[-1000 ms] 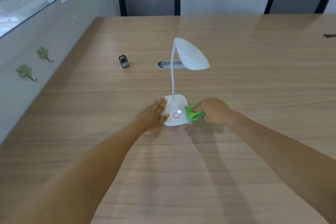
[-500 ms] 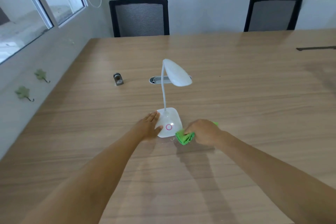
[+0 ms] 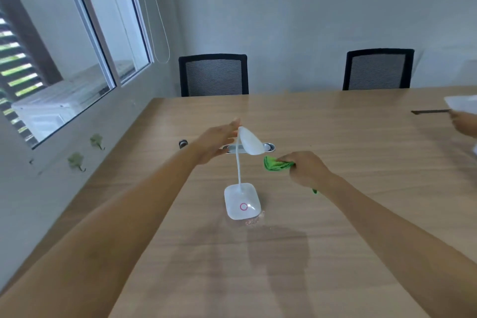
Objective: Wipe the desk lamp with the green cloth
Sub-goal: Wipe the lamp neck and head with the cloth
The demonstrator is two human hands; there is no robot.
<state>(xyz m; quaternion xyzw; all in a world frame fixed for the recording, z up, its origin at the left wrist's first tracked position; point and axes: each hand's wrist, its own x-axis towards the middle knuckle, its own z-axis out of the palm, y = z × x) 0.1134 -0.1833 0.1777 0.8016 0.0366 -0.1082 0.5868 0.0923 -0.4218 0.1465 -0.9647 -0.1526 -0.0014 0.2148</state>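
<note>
L hand [image 3: 215, 143] was flat and spread, fingers straight, at the far-left side of the desk lamp [image 3: 242, 183] head; contact w/ the shade was hard to judge, poss. just touching. R hand [image 3: 307, 169] was fisted round the green cloth [image 3: 276, 163], bunched, held just right of the lamp head and apart from it; a scrap of cloth poked out below the wrist. Lamp base sat on the wooden table [image 3: 335, 240], nearer than both hands, pink ring on top. A grommet behind the lamp was partly hidden. At the far-right edge, another person's hand [image 3: 464, 124] was cut off.
</note>
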